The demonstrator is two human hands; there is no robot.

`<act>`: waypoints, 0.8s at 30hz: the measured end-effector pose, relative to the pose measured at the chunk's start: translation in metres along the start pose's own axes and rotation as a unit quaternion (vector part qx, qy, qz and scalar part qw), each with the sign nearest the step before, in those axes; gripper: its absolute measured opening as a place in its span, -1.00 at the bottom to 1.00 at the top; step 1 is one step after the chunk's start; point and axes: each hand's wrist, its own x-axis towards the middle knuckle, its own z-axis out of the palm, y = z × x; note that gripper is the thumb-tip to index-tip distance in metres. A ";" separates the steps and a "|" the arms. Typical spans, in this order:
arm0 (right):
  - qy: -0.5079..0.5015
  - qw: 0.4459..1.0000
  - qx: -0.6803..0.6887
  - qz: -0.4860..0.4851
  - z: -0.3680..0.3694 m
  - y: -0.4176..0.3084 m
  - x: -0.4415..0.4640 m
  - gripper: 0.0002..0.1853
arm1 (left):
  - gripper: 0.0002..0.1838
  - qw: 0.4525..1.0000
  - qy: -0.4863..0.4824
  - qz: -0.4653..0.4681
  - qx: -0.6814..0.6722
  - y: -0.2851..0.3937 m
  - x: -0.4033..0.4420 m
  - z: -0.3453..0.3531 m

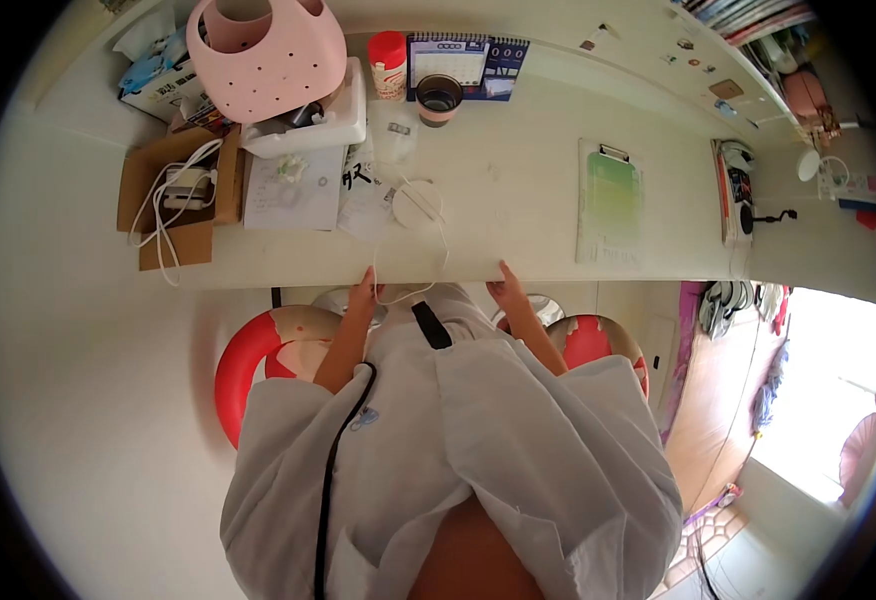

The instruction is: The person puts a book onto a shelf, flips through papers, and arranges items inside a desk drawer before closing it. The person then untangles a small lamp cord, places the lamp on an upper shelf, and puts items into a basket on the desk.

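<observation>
My left hand (pixel 366 287) is at the front edge of the white desk (pixel 528 225), one digit up on the top and the others low against the rim. My right hand (pixel 507 287) holds the same edge farther right, with a digit over the top. The undersides of both hands are hidden. A white cable (pixel 446 250) loops from a round white disc (pixel 417 203) and hangs over the edge beside my left hand. Right of my right hand lies a clipboard (pixel 610 200) with a green sheet.
An open cardboard box (pixel 180 244) with cables stands at the left. Behind are a pink bin (pixel 268 75) in a white tray (pixel 351 120), a red-capped container (pixel 388 65), a cup (pixel 439 101) and a calendar (pixel 506 72). Below is a red ring-shaped seat (pixel 233 385).
</observation>
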 end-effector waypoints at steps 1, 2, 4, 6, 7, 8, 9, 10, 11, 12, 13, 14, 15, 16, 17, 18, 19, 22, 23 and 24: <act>0.002 1.000 -0.025 0.016 -0.002 0.001 0.004 -0.70 | -0.76 1.000 -0.005 -0.001 0.005 0.000 0.006 -0.005; 0.004 1.000 -0.019 0.013 -0.007 0.004 0.005 -0.70 | -0.73 0.999 -0.039 0.008 0.019 -0.001 0.009 -0.009; 0.020 0.993 -0.098 -0.059 -0.015 0.007 -0.002 -0.72 | -0.71 0.996 -0.077 0.016 0.035 -0.004 0.010 -0.009; 0.001 0.991 -0.106 -0.082 -0.018 0.014 -0.014 -0.71 | -0.67 0.999 -0.024 -0.021 0.016 -0.002 0.013 -0.006; -0.018 0.987 -0.119 -0.101 -0.020 0.017 -0.025 -0.69 | -0.67 0.999 -0.029 -0.022 0.021 0.000 0.011 -0.006; -0.014 0.988 -0.113 -0.105 -0.023 0.022 -0.035 -0.69 | -0.63 0.999 -0.035 -0.004 0.038 0.001 0.009 -0.005; -0.035 0.988 -0.120 -0.092 -0.024 0.028 -0.047 -0.66 | -0.56 0.998 -0.042 0.014 0.054 -0.001 0.011 -0.005; -0.056 0.987 -0.125 -0.079 -0.025 0.032 -0.056 -0.62 | -0.56 0.997 -0.051 0.013 0.060 -0.002 0.014 -0.005; -0.038 0.990 -0.126 -0.057 -0.031 0.036 -0.056 -0.60 | -0.55 0.995 -0.019 -0.003 0.101 -0.002 0.015 -0.004; -0.035 0.990 -0.119 -0.063 -0.035 0.038 -0.060 -0.60 | -0.53 0.990 0.012 -0.017 0.140 -0.002 0.022 -0.007; -0.022 0.992 -0.116 -0.043 -0.041 0.039 -0.063 -0.61 | -0.53 0.989 0.004 -0.016 0.144 -0.003 0.028 -0.013; -0.011 0.993 -0.113 -0.024 -0.046 0.038 -0.065 -0.62 | -0.56 0.981 -0.030 -0.007 0.193 -0.005 0.032 -0.021; -0.006 0.993 -0.104 -0.055 -0.058 0.039 -0.055 -0.64 | -0.58 0.968 -0.064 0.003 0.241 -0.008 0.034 -0.026; -0.006 0.993 -0.099 -0.064 -0.065 0.031 -0.057 -0.64 | -0.61 0.945 -0.108 0.037 0.306 -0.009 0.020 -0.027; 0.028 0.994 -0.078 -0.077 -0.070 0.021 -0.055 -0.66 | -0.63 0.915 -0.150 0.073 0.368 -0.011 0.006 -0.027; 0.062 0.993 -0.057 -0.085 -0.080 0.011 -0.055 -0.68 | -0.65 0.863 -0.229 0.014 0.450 -0.017 -0.006 -0.024; 0.089 0.989 -0.040 -0.111 -0.091 0.005 -0.042 -0.69 | -0.67 0.795 -0.302 -0.042 0.525 -0.018 -0.012 -0.016; 0.146 0.969 -0.098 -0.176 -0.102 -0.026 -0.022 -0.71 | -0.66 0.687 -0.375 -0.024 0.622 -0.011 -0.052 0.056; 0.143 0.969 -0.096 -0.178 -0.106 -0.045 -0.013 -0.71 | -0.64 0.669 -0.412 -0.003 0.618 -0.017 -0.043 0.085; 0.171 0.933 -0.188 -0.253 -0.109 -0.070 -0.004 -0.68 | -0.63 0.701 -0.478 0.011 0.528 -0.026 -0.036 0.115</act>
